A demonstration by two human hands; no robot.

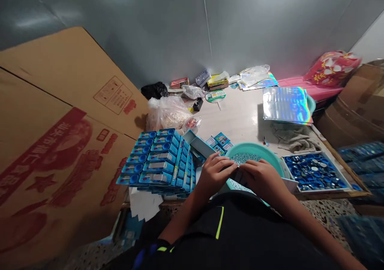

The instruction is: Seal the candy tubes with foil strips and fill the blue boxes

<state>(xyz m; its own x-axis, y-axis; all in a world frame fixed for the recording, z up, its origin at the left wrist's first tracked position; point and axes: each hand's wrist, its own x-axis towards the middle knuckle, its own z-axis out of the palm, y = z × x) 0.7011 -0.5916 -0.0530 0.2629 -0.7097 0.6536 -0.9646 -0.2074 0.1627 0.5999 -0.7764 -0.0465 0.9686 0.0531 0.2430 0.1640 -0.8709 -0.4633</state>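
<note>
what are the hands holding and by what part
The left hand and right hand hold a small flat item by its edges; what it is cannot be told.

No wording can be read with certainty. The cardboard sheet at the left of the frame carries a red banner of large Chinese characters and a boxed block of small red print, both too skewed to read. Labels on the blue boxes at lower centre are too small.
</note>
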